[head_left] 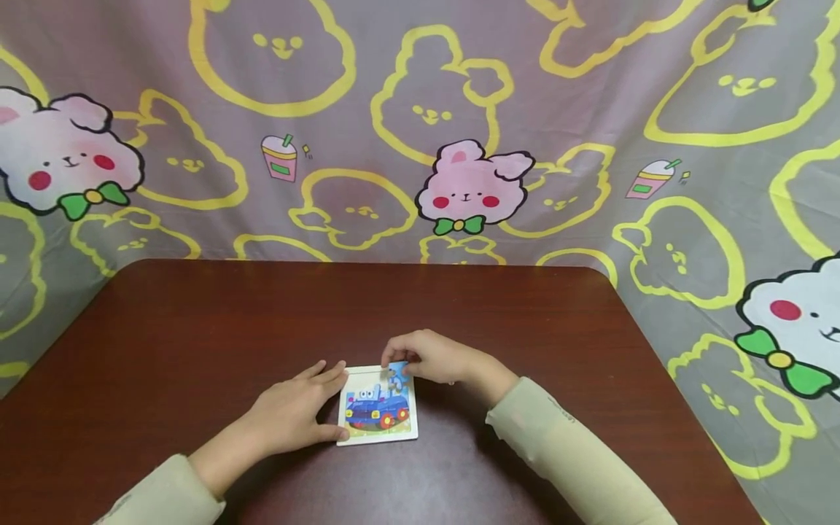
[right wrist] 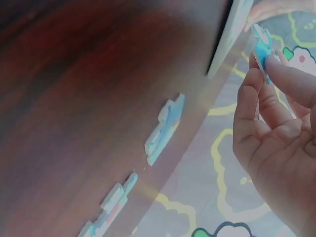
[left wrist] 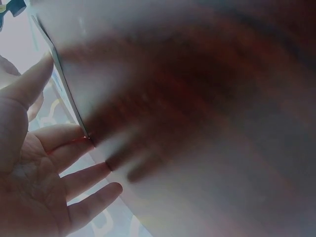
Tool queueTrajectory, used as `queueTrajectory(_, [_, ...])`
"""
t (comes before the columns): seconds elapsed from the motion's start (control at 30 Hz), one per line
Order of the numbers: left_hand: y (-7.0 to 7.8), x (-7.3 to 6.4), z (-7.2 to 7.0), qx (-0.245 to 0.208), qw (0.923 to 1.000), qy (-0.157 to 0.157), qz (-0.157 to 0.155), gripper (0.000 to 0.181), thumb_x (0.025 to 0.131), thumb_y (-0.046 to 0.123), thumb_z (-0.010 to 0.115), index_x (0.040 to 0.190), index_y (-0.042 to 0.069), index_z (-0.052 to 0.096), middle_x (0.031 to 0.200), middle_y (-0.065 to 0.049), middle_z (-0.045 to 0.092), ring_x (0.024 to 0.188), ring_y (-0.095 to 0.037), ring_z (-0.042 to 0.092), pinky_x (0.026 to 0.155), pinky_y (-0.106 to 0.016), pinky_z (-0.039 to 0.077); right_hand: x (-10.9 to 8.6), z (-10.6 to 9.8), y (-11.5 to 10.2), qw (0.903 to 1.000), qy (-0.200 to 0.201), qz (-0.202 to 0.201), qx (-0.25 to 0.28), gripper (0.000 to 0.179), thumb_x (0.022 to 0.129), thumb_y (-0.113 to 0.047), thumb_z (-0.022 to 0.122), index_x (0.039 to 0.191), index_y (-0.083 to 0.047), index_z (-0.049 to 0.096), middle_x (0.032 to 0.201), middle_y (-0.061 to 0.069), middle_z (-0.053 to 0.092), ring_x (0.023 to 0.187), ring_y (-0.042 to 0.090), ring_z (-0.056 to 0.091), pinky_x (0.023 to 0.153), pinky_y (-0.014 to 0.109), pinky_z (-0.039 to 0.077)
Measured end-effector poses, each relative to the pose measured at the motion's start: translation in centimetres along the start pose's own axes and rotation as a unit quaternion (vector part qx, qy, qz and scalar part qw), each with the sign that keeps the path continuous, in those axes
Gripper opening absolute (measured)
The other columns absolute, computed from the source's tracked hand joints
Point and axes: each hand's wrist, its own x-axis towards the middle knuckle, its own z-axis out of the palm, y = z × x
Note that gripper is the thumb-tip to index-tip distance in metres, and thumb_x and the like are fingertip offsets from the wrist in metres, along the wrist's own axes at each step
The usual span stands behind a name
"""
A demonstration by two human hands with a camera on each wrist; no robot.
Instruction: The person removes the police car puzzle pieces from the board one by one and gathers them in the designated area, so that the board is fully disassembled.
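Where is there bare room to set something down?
The table is bare between the board and the curtain, and left of the left hand. It's crowded at the board and near the right hand, where two loose pieces lie.

Left hand (head_left: pixel 295 410): palm down, fingers spread, thumb apart | Right hand (head_left: pixel 441 357): thumb and fingers pinching | Both forearms (head_left: pixel 571 445): sleeved, angled inward
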Motion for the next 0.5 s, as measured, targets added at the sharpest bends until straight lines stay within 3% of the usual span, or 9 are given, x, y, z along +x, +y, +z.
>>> queueTrajectory(0.23, [0.2,0.2,-0.3,0.003,1.0000,-0.003,-0.005,0.090,0.075,0.058,0.079,0.145,0.008,0.051,0.156,-0.006,0.044,0.145,-0.036,0.039,0.100,-0.059,0.047,-0.5,-0.7,0.4,0.9997,0.016,-0.009,0.016,0.023,0.093,0.004,0.062,0.111,-0.009,0.069,0.099,0.003,0.072,0.090,0.010,0.061,0.087,0.025,0.051])
queueTrajectory(0.5, [0.2,-0.1,-0.2,0.003,0.9999,0.006,0.008,0.089,0.075,0.055,0.080,0.145,0.007,0.052,0.155,-0.007,0.046,0.143,-0.037,0.041,0.098,-0.058,0.049,-1.8,-1.2,1.4,0.9988,0.028,0.021,0.034,0.024,0.094,0.003,0.061,0.113,-0.010,0.069,0.102,0.004,0.071,0.091,0.011,0.061,0.089,0.027,0.051])
